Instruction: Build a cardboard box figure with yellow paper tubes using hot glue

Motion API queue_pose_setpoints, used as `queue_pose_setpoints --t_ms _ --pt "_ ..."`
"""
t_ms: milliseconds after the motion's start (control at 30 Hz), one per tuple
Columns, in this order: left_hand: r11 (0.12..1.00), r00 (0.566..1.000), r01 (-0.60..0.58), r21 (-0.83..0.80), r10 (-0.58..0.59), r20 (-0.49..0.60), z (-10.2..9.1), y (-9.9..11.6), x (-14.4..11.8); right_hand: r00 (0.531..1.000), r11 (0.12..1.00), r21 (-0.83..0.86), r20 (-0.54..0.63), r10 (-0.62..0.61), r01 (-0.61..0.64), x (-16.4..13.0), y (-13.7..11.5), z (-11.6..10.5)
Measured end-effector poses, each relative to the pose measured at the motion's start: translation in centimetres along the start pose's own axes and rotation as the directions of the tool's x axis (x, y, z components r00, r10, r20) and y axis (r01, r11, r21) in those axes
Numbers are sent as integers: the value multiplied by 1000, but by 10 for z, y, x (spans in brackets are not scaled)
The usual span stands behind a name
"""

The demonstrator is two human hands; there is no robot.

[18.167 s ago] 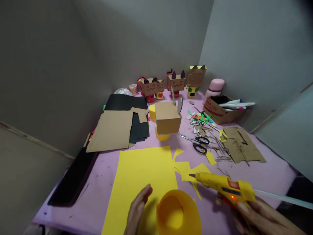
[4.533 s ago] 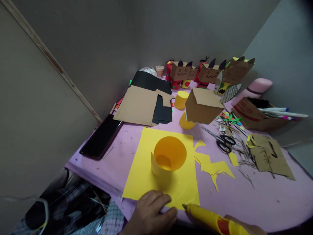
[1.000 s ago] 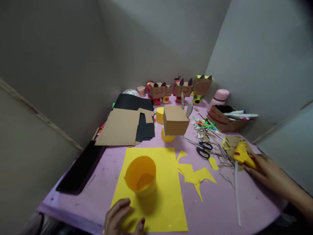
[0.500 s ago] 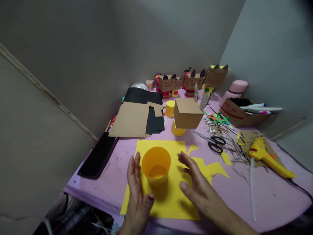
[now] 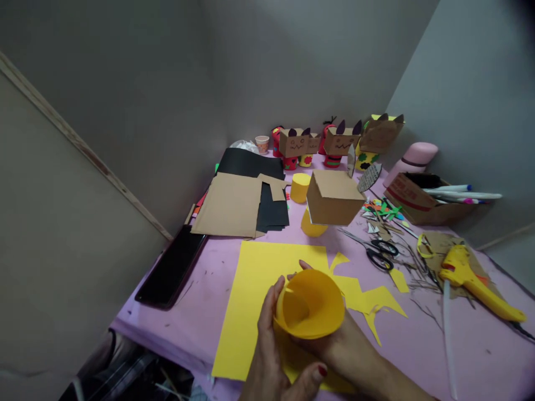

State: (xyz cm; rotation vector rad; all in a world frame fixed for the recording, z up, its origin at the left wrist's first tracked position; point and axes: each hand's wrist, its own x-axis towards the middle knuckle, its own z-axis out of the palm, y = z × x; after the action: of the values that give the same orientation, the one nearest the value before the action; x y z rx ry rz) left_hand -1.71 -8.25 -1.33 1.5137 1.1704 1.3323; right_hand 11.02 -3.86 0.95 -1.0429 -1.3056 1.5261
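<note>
Head view: right hand (image 5: pixel 334 348) behind paper tube (image 5: pixel 310 303)

yellow paper tube (image 5: pixel 311 305), pink table (image 5: pixel 418 340), black scissors (image 5: pixel 378 253)

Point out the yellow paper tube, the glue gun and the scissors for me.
yellow paper tube (image 5: pixel 311 303), head view, inner wall near its open mouth
glue gun (image 5: pixel 463 267), head view, yellow body
scissors (image 5: pixel 381 253), head view, black handle loops
</note>
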Motion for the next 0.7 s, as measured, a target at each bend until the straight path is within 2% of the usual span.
queue_pose_setpoints --t_ms 167,300,367,500,567,633,700 --pt "996 993 59 -62 -52 105 4 -3 -2 973 974 -15 -56 223 -224 -16 -6 -9" --pt "1000 977 -27 -15 30 213 1 -4 3 954 968 49 -164 251 -246 -26 0 -15" --pt "996 960 -74 40 60 275 -5 0 8 956 976 31 -199 216 -214 -29 0 -19" --pt "997 952 32 76 -53 301 -18 12 16 931 992 -30 -351 102 -120 -32 -7 -25" --pt "998 953 50 44 -61 297 -18 17 16 918 988 -115 -393 49 -102 -34 -9 -24" --pt "998 952 55 14 -56 301 -10 19 12 936 975 -212 -351 -8 -71 -37 -4 -24" --pt "995 964 85 -53 -69 256 3 17 7 968 958 -287 -242 -71 -2 -41 11 -25"
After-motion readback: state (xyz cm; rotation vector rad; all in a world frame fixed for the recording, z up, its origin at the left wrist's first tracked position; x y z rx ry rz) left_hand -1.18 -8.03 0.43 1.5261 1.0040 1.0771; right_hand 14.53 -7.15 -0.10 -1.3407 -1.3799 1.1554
